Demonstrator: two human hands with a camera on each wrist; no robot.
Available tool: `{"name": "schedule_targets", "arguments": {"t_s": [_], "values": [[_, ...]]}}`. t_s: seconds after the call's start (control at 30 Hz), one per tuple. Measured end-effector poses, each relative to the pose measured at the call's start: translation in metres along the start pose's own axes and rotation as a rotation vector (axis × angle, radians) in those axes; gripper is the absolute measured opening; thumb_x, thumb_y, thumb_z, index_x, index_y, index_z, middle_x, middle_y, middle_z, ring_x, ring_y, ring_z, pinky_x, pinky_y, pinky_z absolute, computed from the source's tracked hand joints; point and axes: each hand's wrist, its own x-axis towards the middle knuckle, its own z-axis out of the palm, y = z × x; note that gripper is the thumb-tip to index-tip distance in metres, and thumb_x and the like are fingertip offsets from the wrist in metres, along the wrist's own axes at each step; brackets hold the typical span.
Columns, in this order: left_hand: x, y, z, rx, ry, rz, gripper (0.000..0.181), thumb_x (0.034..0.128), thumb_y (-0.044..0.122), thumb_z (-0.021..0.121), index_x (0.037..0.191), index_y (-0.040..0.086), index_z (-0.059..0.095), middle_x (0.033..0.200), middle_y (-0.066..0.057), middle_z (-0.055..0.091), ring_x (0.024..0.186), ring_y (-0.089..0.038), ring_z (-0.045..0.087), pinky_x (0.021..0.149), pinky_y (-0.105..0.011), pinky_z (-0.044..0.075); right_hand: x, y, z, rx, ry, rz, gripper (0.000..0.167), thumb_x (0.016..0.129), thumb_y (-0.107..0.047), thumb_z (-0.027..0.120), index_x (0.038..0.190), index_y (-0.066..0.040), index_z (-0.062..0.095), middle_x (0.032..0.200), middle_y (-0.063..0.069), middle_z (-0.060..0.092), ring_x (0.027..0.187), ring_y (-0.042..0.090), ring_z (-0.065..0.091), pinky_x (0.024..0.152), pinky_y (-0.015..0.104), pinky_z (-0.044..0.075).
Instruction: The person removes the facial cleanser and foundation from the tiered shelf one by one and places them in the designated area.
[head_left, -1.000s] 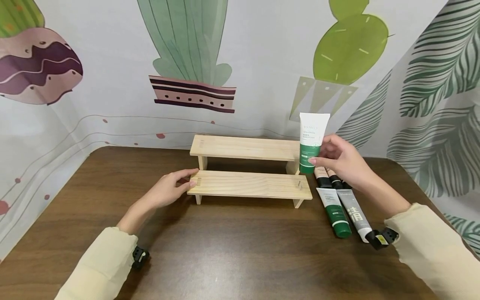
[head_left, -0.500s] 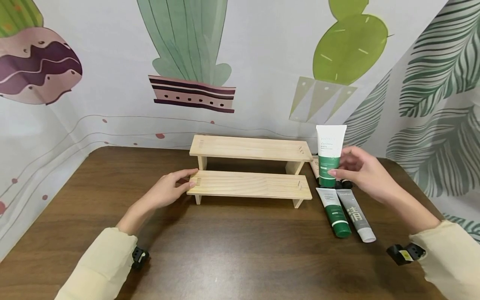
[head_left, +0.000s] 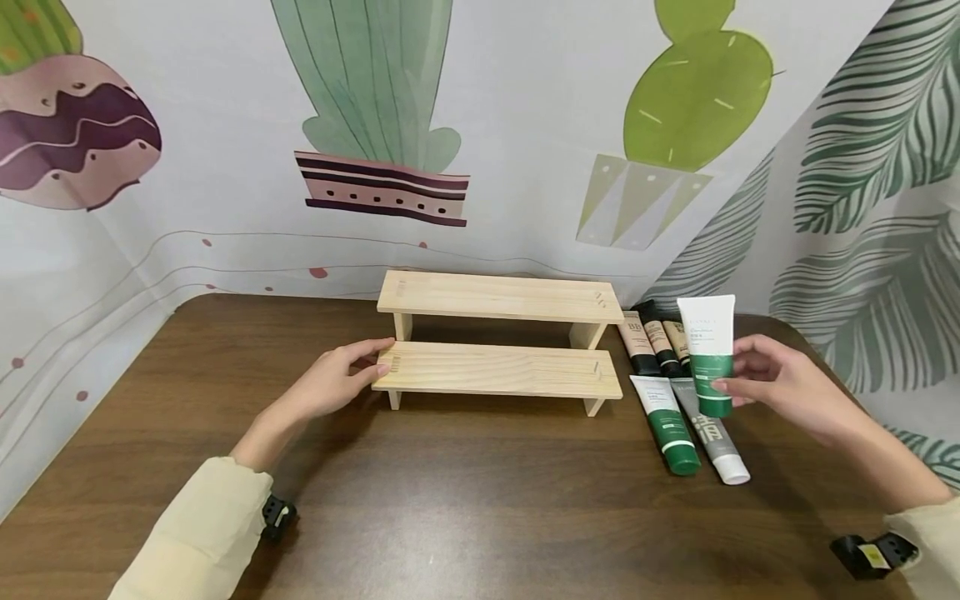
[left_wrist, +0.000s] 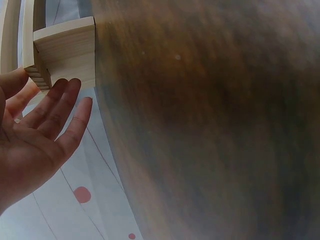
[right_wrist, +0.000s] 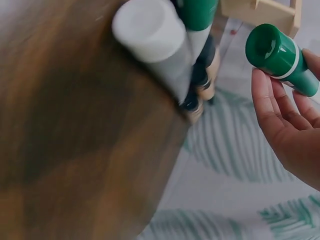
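In the head view, my right hand (head_left: 780,383) pinches a white-and-green squeeze tube (head_left: 712,354) by its lower green part, cap down and nearly upright. Its green cap (right_wrist: 265,47) faces the right wrist camera. The held tube hangs in front of a grey tube (head_left: 722,446) and hides part of it. Beside that lies a second white-and-green tube (head_left: 667,427). My left hand (head_left: 337,379) grips the left end of the lower board of a two-step wooden shelf (head_left: 495,367). In the left wrist view, thumb and index finger hold the board's end, the other fingers (left_wrist: 75,120) loosely bent.
Several beige tubes with black caps (head_left: 637,342) lie behind the other tubes, right of the shelf. The brown wooden table (head_left: 450,500) reaches back to a hanging cloth (head_left: 525,125) printed with cacti and leaves.
My right hand has carried the white-and-green tube right and nearer, from beside the upper step to over the grey tube. The left hand and the shelf stay in place.
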Motion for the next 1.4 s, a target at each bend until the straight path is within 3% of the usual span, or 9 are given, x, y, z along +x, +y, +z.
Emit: {"name": "schedule_targets", "arguments": {"t_s": [0.37,0.6,0.83,1.1,1.4], "values": [[0.0,-0.001,0.0,-0.003,0.003,0.004,0.041,0.0928,0.017,0.054,0.13,0.0,0.048,0.113,-0.018,0.059,0.098,-0.028,0.056,0.077,-0.038,0.045,-0.02,0.038,-0.012,-0.005,-0.045,0.152,0.037,0.085,-0.007,0.065,0.109,0.007,0.039,0.086,0.01,0.052,0.065,0.018,0.06,0.061,0.032,0.051],[0.001,-0.001,-0.001,0.001,0.001,0.006,0.041,0.0928,0.017,0.055,0.13,-0.001,0.048,0.113,-0.018,0.058,0.098,-0.028,0.056,0.078,-0.039,0.044,-0.028,0.059,-0.018,0.044,-0.071,0.201,0.036,0.085,-0.002,0.063,0.108,0.01,0.038,0.081,0.007,0.053,0.064,0.016,0.059,0.059,0.033,0.051],[0.001,-0.001,-0.001,-0.001,0.0,0.001,0.042,0.0928,0.017,0.054,0.13,-0.001,0.048,0.113,-0.018,0.058,0.098,-0.028,0.055,0.078,-0.039,0.044,-0.037,0.078,-0.022,0.092,-0.171,0.216,0.038,0.088,-0.003,0.058,0.112,0.014,0.033,0.083,0.007,0.054,0.067,0.017,0.059,0.061,0.035,0.051],[0.002,-0.001,-0.002,0.006,0.003,0.001,0.041,0.0926,0.016,0.055,0.13,0.0,0.049,0.114,-0.018,0.058,0.098,-0.028,0.056,0.078,-0.039,0.044,-0.041,0.088,-0.021,0.143,-0.196,0.226,0.025,0.089,-0.002,0.055,0.107,0.006,0.041,0.082,0.003,0.056,0.069,0.015,0.059,0.061,0.034,0.051],[0.002,0.0,-0.003,0.005,0.002,0.006,0.041,0.0925,0.015,0.055,0.13,-0.001,0.049,0.114,-0.019,0.058,0.098,-0.028,0.056,0.077,-0.039,0.044,-0.039,0.09,-0.018,0.149,-0.205,0.283,0.039,0.089,-0.006,0.056,0.115,0.015,0.036,0.086,0.006,0.059,0.072,0.014,0.059,0.061,0.034,0.05]]}}
